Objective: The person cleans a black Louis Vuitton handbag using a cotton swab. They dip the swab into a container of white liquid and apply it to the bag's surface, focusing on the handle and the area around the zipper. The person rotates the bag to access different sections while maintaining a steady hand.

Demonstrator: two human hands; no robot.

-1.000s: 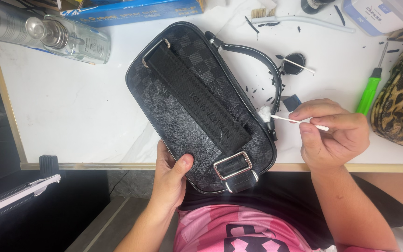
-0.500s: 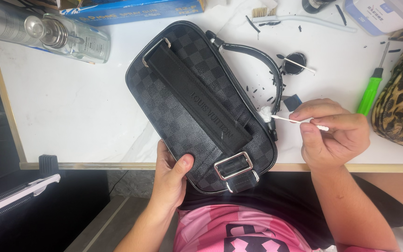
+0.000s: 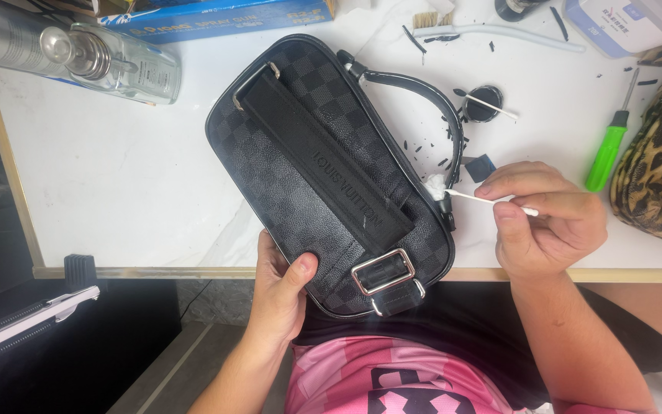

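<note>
The black checkered bag (image 3: 323, 165) lay flat on the white surface (image 3: 116, 184), its near end overhanging the edge. The left hand (image 3: 281, 295) had its grip clenched on that near end, thumb on top. The right hand (image 3: 549, 222) pinched a cotton swab (image 3: 480, 199), its tip touching the bag's right edge. A green screwdriver (image 3: 607, 153) lay to the right.

Bag's near end (image 3: 362, 307) hangs off the table edge, so what's under it is hidden. Left hand (image 3: 281, 295) has its fingers tucked behind the bag, only the thumb shows. Leopard-print pouch (image 3: 657, 176) is cut off at the right edge, and the clear bottle (image 3: 109, 61) and blue box (image 3: 216, 15) run out the far edge.
</note>
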